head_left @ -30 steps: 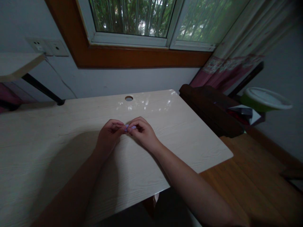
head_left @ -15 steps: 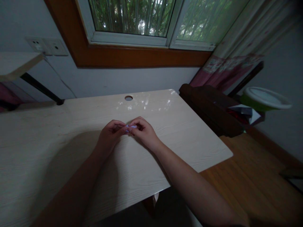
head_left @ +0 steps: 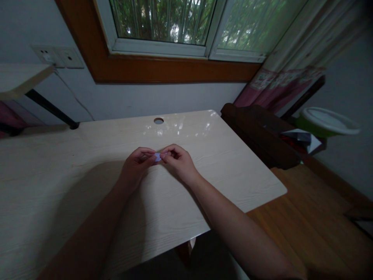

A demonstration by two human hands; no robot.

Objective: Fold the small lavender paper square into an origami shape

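Observation:
Both of my hands meet over the middle of a pale wooden desk (head_left: pixel 87 182). Between them is a small pale purple piece of paper (head_left: pixel 157 156). My left hand (head_left: pixel 136 165) pinches its left end with curled fingers. My right hand (head_left: pixel 178 162) pinches its right end, thumb and forefinger pressed together. Most of the paper is hidden by my fingertips, so its shape is unclear.
A round cable hole (head_left: pixel 158 121) sits near the desk's far edge, below a window (head_left: pixel 163 23). Right of the desk stand a dark chair (head_left: pixel 259 132) and a green basin with a white lid (head_left: pixel 326 122). A shelf (head_left: pixel 20 79) and wall sockets (head_left: pixel 56 57) are at the left.
My fingers have shifted slightly on the purple paper, and a little more of its flat face shows between my hands. My arms stay where they were.

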